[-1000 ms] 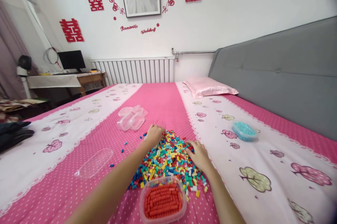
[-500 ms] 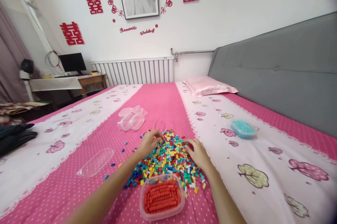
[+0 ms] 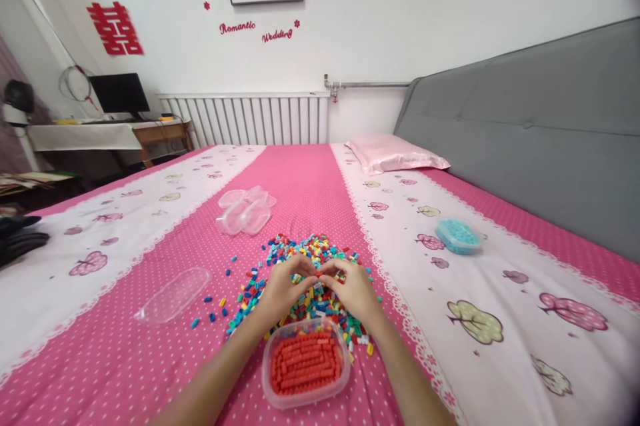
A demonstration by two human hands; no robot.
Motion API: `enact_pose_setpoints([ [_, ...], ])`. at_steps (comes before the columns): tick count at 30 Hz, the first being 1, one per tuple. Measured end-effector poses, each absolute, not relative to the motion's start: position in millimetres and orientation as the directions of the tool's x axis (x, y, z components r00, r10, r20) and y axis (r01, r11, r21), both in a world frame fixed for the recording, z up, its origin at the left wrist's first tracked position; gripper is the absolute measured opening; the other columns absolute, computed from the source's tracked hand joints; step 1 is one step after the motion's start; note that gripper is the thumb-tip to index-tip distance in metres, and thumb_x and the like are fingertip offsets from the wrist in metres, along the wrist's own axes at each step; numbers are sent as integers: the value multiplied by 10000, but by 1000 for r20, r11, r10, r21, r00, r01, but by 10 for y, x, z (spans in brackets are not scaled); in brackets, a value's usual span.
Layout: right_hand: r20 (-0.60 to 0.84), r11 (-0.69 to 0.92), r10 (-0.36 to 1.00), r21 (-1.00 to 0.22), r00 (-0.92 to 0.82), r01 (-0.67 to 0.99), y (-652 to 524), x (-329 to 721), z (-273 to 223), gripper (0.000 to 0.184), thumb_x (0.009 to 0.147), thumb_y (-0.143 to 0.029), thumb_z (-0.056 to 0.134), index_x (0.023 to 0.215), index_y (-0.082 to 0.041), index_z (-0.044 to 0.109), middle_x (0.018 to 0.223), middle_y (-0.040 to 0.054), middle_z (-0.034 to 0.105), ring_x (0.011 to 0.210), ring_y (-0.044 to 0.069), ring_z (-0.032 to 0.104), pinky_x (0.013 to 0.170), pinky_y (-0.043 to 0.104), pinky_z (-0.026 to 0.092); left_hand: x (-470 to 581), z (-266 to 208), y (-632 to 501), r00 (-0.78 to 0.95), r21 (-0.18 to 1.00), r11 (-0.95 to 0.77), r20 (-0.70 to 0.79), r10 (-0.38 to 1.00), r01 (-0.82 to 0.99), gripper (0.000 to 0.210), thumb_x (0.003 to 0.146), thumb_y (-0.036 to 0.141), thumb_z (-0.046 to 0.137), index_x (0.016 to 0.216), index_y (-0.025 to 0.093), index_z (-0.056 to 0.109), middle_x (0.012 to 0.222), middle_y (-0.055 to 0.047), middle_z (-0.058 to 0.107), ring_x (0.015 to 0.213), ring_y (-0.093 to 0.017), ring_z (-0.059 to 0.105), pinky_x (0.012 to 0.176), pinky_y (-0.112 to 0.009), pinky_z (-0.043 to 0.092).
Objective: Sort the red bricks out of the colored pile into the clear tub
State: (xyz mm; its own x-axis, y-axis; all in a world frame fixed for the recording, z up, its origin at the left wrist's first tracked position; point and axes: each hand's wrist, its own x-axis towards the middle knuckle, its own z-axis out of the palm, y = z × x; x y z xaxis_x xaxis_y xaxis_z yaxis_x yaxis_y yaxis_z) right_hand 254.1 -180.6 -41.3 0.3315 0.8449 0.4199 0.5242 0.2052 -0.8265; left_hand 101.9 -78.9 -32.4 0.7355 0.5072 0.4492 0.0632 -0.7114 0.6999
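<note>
My left hand [image 3: 286,285] and my right hand [image 3: 351,285] meet fingertip to fingertip over a heap of small toy bricks [image 3: 320,309] in many colours. Between the pinched fingers of both hands is a small red brick [image 3: 319,273], mostly covered by the fingertips. Closer to me, below the hands, stands a clear plastic box [image 3: 306,402] with rows of red bricks [image 3: 306,363] packed inside it.
Clear plastic containers [image 3: 246,211] lie beyond the heap to the left. A clear lid [image 3: 175,296] lies nearer on the left, with a few stray bricks beside it. To the right sits a box of light-blue bricks [image 3: 459,237]. A pink pillow [image 3: 395,153] lies farther back.
Both hands have come together from the two sides of the heap, and their fingertips now close on a red brick. The camera view has tilted down slightly.
</note>
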Motion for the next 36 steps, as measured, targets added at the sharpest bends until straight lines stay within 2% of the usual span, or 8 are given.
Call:
enact_pose_setpoints([
  [15, 340, 168, 871, -885, 354, 434, -1821, 2477, -477, 71, 775, -212, 668, 781, -196, 738, 743, 41, 750, 697, 207, 689, 695, 325, 523, 951, -424, -836, 728, 642, -762, 485, 484, 79, 50, 800, 190, 631, 831, 209, 595, 771, 6, 699, 720, -140, 689, 666, -233, 538],
  [20, 377, 237, 846, -900, 378, 367, -1764, 2465, -526, 127, 821, -292, 648, 852, -204, 734, 838, 54, 756, 801, 212, 704, 760, 329, 545, 952, -338, -859, 647, 634, -770, 559, 518, 68, 178, 804, 165, 629, 979, 194, 612, 876, -16, 723, 787, -142, 700, 755, -256, 554],
  [24, 384, 261, 845, -903, 372, 341, -1737, 2458, -554, 123, 821, -309, 664, 866, -210, 721, 812, 42, 746, 769, 203, 704, 737, 317, 555, 906, -308, -827, 658, 584, -806, 571, 490, 93, 51, 853, 236, 654, 885, 210, 684, 890, -17, 752, 844, -164, 703, 802, -281, 529],
  [29, 385, 251, 854, -893, 350, 373, -1752, 2446, -545, 110, 839, -292, 650, 893, -209, 699, 848, 43, 743, 807, 204, 708, 759, 316, 551, 850, -318, -783, 684, 476, -863, 573, 452, 171, 112, 907, 281, 610, 923, 238, 711, 913, -15, 772, 828, -192, 679, 821, -341, 469],
  [36, 433, 210, 836, -820, 337, 533, -1836, 2371, -430, 66, 844, -252, 650, 881, -235, 701, 848, 32, 691, 803, 209, 652, 784, 337, 484, 829, -337, -788, 725, 357, -912, 570, 386, 204, 104, 905, 274, 581, 922, 219, 667, 881, -24, 739, 834, -188, 646, 851, -344, 434],
])
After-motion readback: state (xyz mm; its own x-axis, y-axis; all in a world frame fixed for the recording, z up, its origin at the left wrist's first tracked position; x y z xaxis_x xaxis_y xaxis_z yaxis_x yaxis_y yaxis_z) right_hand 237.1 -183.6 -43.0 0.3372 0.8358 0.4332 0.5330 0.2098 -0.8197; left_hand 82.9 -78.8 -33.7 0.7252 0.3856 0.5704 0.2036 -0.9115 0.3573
